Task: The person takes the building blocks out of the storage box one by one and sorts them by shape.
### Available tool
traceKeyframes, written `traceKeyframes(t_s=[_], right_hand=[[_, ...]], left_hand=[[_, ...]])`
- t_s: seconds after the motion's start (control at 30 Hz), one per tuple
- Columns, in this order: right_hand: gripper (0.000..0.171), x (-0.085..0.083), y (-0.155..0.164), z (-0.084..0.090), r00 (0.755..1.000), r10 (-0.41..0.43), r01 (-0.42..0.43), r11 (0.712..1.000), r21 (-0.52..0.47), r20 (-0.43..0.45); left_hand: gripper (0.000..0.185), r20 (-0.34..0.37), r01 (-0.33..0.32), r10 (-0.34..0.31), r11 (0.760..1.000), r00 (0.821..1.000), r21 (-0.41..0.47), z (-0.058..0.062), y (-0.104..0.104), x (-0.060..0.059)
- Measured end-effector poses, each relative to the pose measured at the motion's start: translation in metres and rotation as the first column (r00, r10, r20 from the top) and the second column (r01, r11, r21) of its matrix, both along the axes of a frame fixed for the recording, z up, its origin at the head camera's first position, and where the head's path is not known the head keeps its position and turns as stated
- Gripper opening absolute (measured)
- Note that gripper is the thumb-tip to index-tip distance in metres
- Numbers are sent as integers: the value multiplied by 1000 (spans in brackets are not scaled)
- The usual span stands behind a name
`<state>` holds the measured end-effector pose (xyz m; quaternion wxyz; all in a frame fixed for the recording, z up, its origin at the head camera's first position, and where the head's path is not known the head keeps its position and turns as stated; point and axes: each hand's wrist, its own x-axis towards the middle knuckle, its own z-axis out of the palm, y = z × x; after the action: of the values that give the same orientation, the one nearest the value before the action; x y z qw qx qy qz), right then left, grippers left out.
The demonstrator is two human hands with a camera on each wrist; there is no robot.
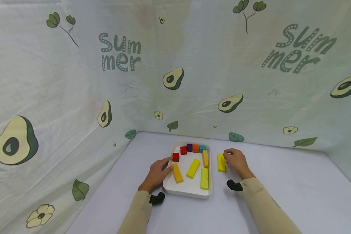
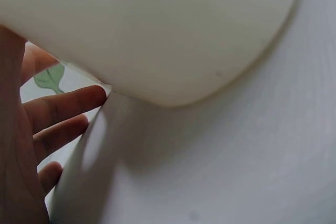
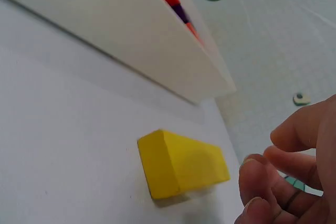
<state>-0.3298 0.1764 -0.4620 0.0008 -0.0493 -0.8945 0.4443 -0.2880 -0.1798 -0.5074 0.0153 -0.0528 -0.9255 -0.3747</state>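
My left hand (image 1: pixel 158 172) lies at the left side of a white tray (image 1: pixel 190 192), its thumb and index finger over the rim. In the left wrist view its other fingers (image 2: pixel 68 106) spread loosely along the tray's outer wall. Near its thumb lies an orange block (image 1: pixel 177 173), and a red cube (image 1: pixel 175 157) is by the index fingertip. To the tray's right a yellow block (image 1: pixel 221 163) lies on the table. My right hand (image 1: pixel 235 162) hovers at the block's far end, fingers loosely bent; the right wrist view shows a gap between fingertips and block (image 3: pixel 184 166).
Inside the tray are another red cube (image 1: pixel 183 150), a purple cube (image 1: pixel 189 147), an orange-red cube (image 1: pixel 195 148), a teal cube (image 1: pixel 203 148), a second orange block (image 1: pixel 205 158) and two yellow blocks (image 1: pixel 193 168). A printed cloth (image 1: pixel 199 97) stands behind the table (image 1: pixel 187 214).
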Motion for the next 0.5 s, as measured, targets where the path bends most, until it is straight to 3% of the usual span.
traceKeyframes(t_s=[0.27, 0.5], right_hand=[[40, 11, -35, 17, 997, 68, -62, 984, -170, 30], [36, 24, -71, 17, 978, 207, -208, 953, -219, -31]], left_hand=[[52, 4, 4, -4, 1000, 1000, 1, 6, 1, 2], [51, 3, 0, 0, 1000, 1000, 12, 4, 3, 3]])
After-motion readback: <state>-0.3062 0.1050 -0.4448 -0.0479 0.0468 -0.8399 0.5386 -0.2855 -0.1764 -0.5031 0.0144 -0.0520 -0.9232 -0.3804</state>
